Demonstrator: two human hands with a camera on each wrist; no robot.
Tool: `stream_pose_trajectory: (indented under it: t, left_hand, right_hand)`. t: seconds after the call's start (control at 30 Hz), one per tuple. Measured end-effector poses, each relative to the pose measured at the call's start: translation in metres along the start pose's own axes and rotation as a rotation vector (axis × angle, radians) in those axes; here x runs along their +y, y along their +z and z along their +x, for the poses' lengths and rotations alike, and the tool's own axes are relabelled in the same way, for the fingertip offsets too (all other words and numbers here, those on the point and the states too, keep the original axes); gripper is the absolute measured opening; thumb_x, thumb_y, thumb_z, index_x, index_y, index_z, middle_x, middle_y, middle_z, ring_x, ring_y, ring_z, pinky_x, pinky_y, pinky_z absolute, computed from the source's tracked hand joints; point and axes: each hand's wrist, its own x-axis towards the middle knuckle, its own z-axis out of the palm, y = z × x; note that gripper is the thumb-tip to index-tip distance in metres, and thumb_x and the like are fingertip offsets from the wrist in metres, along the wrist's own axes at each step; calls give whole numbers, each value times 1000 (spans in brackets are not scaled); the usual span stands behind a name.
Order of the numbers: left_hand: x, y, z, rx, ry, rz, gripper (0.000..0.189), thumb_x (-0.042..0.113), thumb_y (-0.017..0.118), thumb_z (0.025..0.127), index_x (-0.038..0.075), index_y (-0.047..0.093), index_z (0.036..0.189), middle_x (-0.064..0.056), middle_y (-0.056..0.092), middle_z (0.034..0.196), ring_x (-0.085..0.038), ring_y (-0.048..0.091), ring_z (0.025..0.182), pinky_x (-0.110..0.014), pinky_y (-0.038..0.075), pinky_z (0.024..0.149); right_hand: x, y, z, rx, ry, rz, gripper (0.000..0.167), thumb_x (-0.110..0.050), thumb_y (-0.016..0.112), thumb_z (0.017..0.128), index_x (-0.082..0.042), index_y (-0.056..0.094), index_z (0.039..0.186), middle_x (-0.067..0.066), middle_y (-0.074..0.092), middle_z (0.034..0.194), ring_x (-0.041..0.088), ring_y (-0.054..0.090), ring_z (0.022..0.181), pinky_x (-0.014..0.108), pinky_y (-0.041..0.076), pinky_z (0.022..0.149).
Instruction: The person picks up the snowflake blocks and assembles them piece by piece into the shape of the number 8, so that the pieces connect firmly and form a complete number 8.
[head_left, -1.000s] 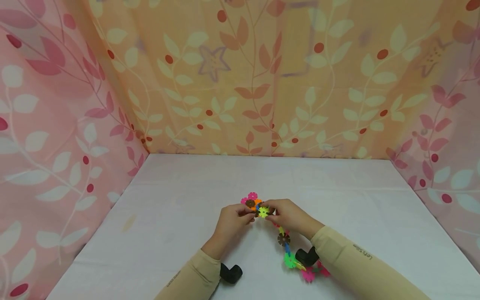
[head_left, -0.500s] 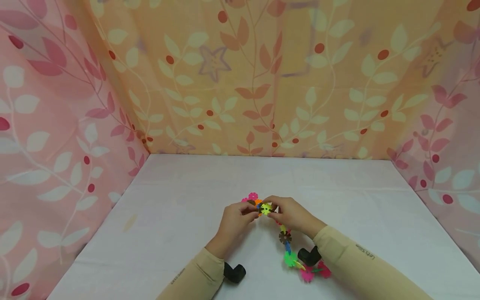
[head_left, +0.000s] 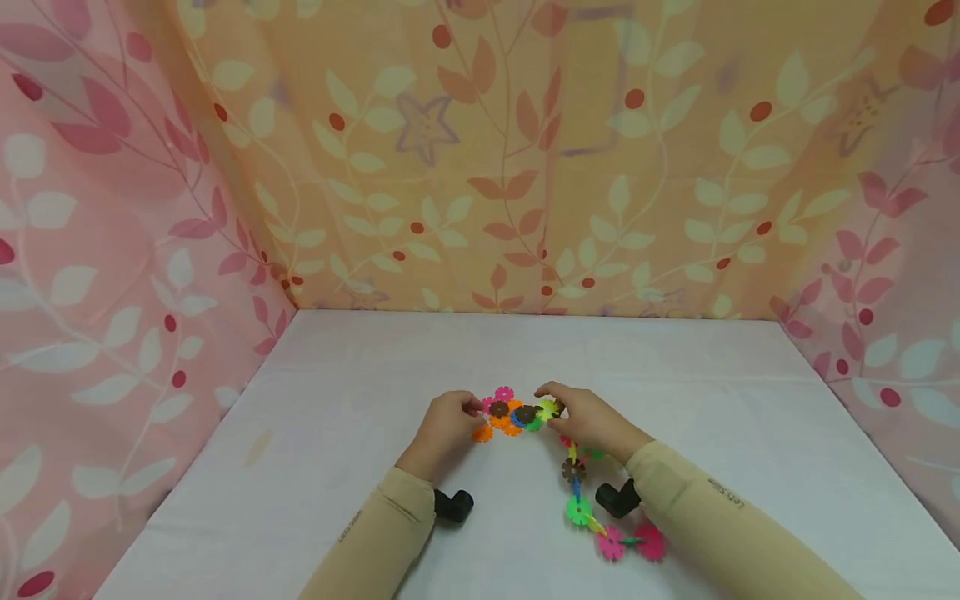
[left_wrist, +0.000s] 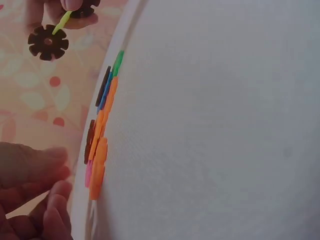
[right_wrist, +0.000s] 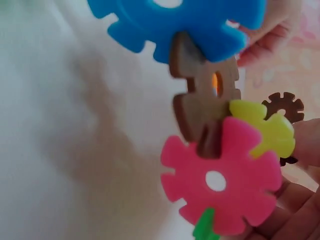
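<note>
In the head view, my right hand pinches the end of a chain of slotted flower-shaped plastic discs. By its fingertips is a yellow disc; the left wrist view shows a brown disc slotted to that yellow one. From the hand the chain runs down past a green disc to pink discs. My left hand has loosely bent fingers at the left side of a group of loose discs, beside an orange disc. Nothing shows between its fingers in the left wrist view.
Loose discs lie together on the white table, among them a brown disc, a pink disc and a blue disc. Black wrist mounts show at both sleeves. Patterned curtains enclose the table's back and sides.
My left hand has let go of the chain's end and moved left to the loose discs, uncovering several. The right hand has shifted slightly right with the chain.
</note>
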Motion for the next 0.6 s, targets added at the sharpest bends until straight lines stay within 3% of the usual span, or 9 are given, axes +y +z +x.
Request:
stream_pose_trajectory:
  t: [0.13,0.2,0.4,0.47,0.6]
  left_hand:
    - [-4,1,1,-59,18,84,16,11,75,72,9,64,83,0,56,76,-17,49,73,-29,44,66]
    - [-6,2,1,-73,32,129,19,12,77,70,10,61,80,0,54,74,-17,48,72,-29,43,65]
    - [0,6,-1,-47,54,168,19,9,74,71,11,56,77,0,53,69,-17,47,66,-27,41,58]
    - [4,8,-2,-33,55,128,15,9,71,74,12,57,78,0,53,67,-16,47,64,-25,42,56]
    - [14,15,-3,-48,16,-89,8,7,66,80,10,61,85,-2,53,67,-14,54,58,-23,47,53]
  right_hand:
    - [5,-3,3,-20,26,-4,34,-14,64,85,-18,57,118,1,60,105,16,50,77,28,44,60]
    - [7,-5,5,-18,45,-2,28,-16,64,85,-19,58,112,1,60,100,17,51,77,29,44,64]
    - [11,-6,9,-4,47,43,10,-23,61,88,-19,59,97,-1,57,84,16,51,71,30,43,64]
    - [10,-6,9,3,38,62,6,-21,61,88,-18,58,92,-2,57,80,15,51,68,30,42,63]
    - [9,-5,9,16,22,77,5,-16,62,86,-15,58,88,-2,59,78,13,53,64,28,43,60]
